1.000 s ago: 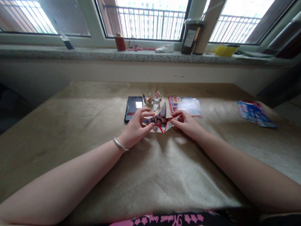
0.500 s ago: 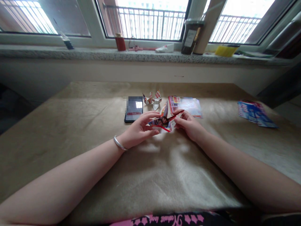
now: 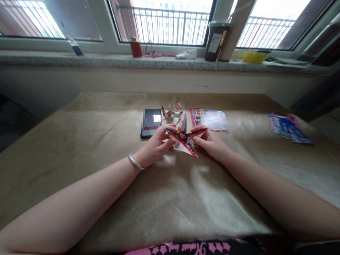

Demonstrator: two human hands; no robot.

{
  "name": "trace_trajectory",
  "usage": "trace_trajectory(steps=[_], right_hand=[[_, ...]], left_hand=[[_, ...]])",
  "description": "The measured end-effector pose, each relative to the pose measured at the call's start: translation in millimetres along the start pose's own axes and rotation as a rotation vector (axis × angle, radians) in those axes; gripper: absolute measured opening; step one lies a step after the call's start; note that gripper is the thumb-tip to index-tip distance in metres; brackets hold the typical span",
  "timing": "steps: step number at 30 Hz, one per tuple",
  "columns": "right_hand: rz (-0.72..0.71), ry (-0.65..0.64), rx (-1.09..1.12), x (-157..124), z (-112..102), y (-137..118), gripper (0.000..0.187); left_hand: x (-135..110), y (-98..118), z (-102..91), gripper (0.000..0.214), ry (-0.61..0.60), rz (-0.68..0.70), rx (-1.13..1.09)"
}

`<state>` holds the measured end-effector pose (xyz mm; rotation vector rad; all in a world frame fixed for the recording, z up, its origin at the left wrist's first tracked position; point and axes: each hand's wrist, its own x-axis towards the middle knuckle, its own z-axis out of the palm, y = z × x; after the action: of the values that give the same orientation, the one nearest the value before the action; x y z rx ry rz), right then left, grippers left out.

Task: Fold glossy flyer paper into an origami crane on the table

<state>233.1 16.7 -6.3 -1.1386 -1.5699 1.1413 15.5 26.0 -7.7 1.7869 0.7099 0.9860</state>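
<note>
Pinched folded paper [image 3: 185, 141] betw. thumb & fingers of L hand [image 3: 158, 143] & R hand [image 3: 214, 142]; vs. moment earlier, swung red-edged tip [image 3: 192, 152] nearer, spread wings, i.e. worked both sides.

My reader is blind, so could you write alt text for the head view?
A left hand and right hand hold a folded paper over a table. Beyond them lie a phone, a paper figure and leaflets, with blue leaflets farther right.
</note>
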Motion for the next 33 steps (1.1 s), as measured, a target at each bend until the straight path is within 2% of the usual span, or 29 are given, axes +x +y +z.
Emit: trace_trajectory(steps=[6,11,18,25,29,33], right_hand=[[-0.129,-0.008,-0.238,-3.6,0.4,-1.9,0.025],[-0.116,-0.023,-0.273,-4.3,0.5,-2.4,0.02],[-0.124,-0.034,-0.118,-3.7,6.5,-3.6,0.015],[-0.022,0.023,-0.005,-2.1,5.9,-0.8,0.023],[0.031,0.055,0.037,-1.0,3.4,0.8,0.025],[0.024,0.042,0.115,0.5,1.3,0.8,0.034]], left_hand=[[1.2,2.2,0.1,0.042,0.052,0.023,0.09],[1.8,4.2,0.5,0.042,0.09,-0.023,0.008],[2.6,3.6,1.1,0.046,0.148,-0.085,-0.024],[2.6,4.0,2.3,0.048,0.06,-0.206,-0.29],[4.2,-1.9,1.7,0.051,0.058,-0.165,-0.375],[6.1,-4.5,0.8,0.05,0.113,-0.166,-0.398]])
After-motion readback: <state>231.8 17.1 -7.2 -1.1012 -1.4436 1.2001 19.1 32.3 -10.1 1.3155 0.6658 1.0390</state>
